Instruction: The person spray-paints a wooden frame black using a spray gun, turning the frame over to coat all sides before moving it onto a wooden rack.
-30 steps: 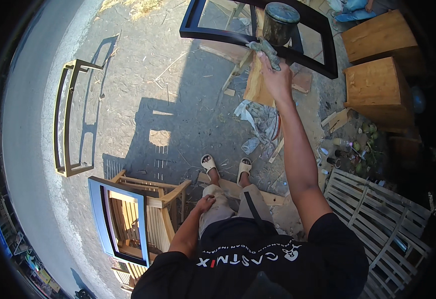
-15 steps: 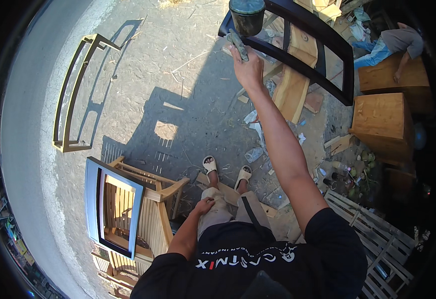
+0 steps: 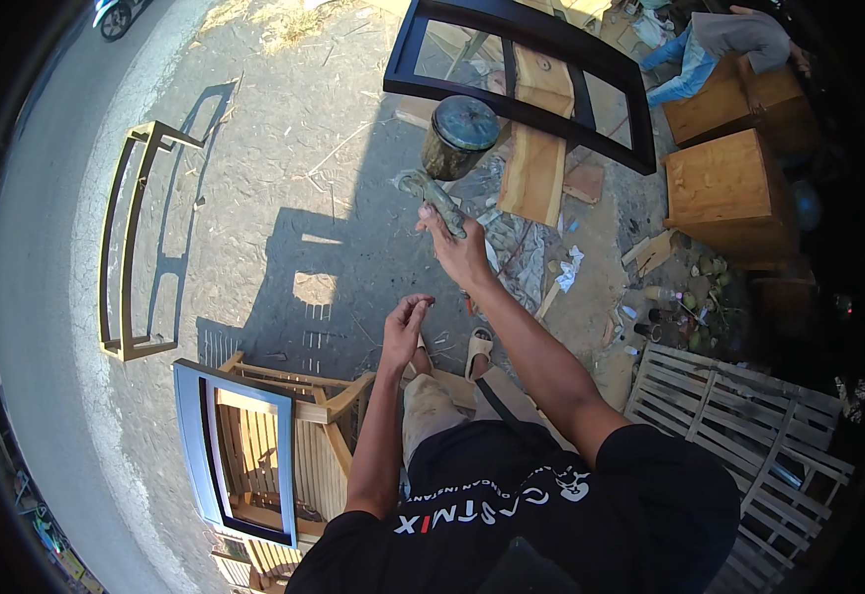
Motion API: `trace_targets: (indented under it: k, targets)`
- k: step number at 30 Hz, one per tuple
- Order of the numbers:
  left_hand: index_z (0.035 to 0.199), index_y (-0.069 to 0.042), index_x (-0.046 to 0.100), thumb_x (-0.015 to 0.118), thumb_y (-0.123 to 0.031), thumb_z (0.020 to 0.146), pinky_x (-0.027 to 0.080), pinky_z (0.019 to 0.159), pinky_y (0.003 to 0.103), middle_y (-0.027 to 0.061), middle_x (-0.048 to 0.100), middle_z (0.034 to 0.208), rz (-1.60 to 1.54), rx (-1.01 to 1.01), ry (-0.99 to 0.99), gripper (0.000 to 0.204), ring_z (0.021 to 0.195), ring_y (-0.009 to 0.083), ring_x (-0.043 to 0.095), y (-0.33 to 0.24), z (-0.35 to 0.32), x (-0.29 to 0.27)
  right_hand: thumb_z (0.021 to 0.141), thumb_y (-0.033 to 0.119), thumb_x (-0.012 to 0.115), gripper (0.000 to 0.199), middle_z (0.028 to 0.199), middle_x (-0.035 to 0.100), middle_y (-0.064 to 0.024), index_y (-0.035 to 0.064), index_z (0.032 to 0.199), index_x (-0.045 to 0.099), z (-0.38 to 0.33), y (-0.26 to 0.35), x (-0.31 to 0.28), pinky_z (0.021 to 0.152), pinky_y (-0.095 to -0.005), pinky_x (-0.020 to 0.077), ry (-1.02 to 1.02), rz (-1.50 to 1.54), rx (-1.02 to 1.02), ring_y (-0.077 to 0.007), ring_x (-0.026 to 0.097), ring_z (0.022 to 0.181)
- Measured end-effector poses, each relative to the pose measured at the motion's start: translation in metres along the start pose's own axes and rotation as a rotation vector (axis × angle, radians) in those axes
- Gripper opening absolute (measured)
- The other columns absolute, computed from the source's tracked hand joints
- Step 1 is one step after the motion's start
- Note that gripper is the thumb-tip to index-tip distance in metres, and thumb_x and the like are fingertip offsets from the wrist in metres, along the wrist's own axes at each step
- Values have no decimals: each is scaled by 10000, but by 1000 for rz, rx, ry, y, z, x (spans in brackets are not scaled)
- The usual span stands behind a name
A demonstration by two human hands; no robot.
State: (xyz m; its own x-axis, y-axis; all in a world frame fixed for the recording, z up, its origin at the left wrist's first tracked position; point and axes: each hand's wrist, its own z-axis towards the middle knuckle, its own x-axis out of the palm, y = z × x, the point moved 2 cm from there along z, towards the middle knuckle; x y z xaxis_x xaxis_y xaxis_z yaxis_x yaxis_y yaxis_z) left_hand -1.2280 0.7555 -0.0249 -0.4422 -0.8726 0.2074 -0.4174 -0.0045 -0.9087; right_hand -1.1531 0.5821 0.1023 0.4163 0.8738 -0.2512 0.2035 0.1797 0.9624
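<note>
Right hand (image 3: 460, 252) pinches a stained rag (image 3: 434, 196) just below the dark round can (image 3: 460, 136). Left hand (image 3: 405, 327) holds nothing — fingers loosely together, raised beside the knee.

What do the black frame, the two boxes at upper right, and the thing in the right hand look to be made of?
Black frame: probably wood under glossy dark paint, sheen on its rails.
Boxes: bare, unfinished wood, grain and pale tan faces.
Thing in the right hand: seemingly a stained rag, crumpled and limp; exact fabric cannot be told.
</note>
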Motion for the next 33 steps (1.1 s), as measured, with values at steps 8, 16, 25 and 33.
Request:
trace_targets:
  k: [8,16,25,33]
  targets:
    - [1330,14,593,514,-190,1075,469,1047,342,62,662,1240,-282,-79,330,335,1150,147,610,-37,-22,36,986,315,669,321,776,699,-34,4,1055,707,-68,5,-11,696,-288,511,-9,186,26,-84,637,758]
    - [1257,-38,642,568,-151,1047,502,1003,377,38,692,1190,-448,-98,236,250,1076,153,654,-21,-50,38,987,324,669,301,694,635,-17,24,972,697,-99,10,-15,579,-301,462,62,134,-124,-66,560,657]
    - [1219,-30,667,617,-162,1022,509,994,367,53,702,1171,-448,-72,251,243,1064,158,660,-6,-64,21,969,332,691,312,631,633,-31,24,925,721,-112,1,1,536,-318,453,111,97,-179,-81,549,588]
    - [1091,8,695,643,-101,993,531,839,285,48,717,970,-404,-17,86,155,870,114,658,-20,-66,22,947,321,721,306,576,561,-67,18,917,691,-107,-3,17,509,-337,427,154,100,-203,-79,485,563]
